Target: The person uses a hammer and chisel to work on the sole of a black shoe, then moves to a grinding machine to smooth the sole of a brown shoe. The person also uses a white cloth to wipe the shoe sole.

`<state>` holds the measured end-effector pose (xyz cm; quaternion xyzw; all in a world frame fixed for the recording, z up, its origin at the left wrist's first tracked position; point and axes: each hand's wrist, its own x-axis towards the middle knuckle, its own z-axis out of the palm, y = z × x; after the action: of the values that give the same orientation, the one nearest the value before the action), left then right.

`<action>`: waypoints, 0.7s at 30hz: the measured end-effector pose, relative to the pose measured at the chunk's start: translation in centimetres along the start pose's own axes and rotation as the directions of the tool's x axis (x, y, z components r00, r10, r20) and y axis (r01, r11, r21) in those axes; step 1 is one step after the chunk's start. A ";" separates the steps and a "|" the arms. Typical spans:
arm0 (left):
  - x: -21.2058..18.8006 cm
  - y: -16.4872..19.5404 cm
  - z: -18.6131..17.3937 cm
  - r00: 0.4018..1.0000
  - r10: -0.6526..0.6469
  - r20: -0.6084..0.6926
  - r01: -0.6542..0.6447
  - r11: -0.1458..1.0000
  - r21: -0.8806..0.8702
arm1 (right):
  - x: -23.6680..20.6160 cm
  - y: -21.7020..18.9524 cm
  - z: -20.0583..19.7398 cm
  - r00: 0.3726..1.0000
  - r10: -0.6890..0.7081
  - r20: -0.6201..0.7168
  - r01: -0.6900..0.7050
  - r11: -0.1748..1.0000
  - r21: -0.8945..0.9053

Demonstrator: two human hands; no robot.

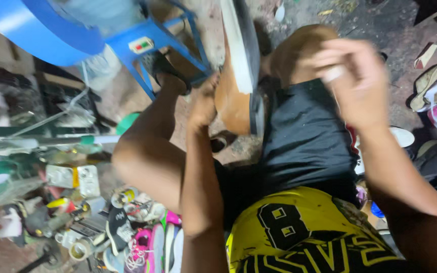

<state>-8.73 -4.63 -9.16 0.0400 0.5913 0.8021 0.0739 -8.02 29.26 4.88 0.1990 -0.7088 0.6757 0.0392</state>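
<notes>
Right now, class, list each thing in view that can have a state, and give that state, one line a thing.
Left hand: closed on the shoe, gripping its brown upper.
Right hand: raised, blurred, fingers curled; grip unclear.
Shoe: held on edge, white sole facing left.
Blue machine: standing; running or not, cannot tell.
Tape roll: lying among clutter.

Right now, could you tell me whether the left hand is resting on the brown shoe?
Yes, the left hand grips the brown shoe at its side.

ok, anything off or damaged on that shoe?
Yes. The shoe held by the left hand has its white-edged sole standing away from the brown upper, as if peeled loose. The right hand is raised beside it; motion blur hides what it holds.
</notes>
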 end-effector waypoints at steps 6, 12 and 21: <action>-4.5 -3.0 6.4 0.999 -0.045 0.031 0.040 0.988 0.149 | 0.4 -6.7 5.7 0.940 -0.172 0.294 0.150 0.984 0.097; -3.8 -0.2 9.7 0.988 0.092 0.122 -0.118 0.966 0.228 | -3.1 -7.9 5.8 0.988 -0.090 0.122 0.077 0.991 0.109; -9.3 14.9 19.3 0.837 0.543 -0.065 -0.434 0.731 0.527 | -5.2 -7.7 1.8 0.998 -0.054 -0.041 0.060 0.983 0.176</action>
<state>2.27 7.70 11.00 0.1255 0.7477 0.6147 -0.2176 -0.28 28.64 10.28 0.2097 -0.6390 0.7381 0.0534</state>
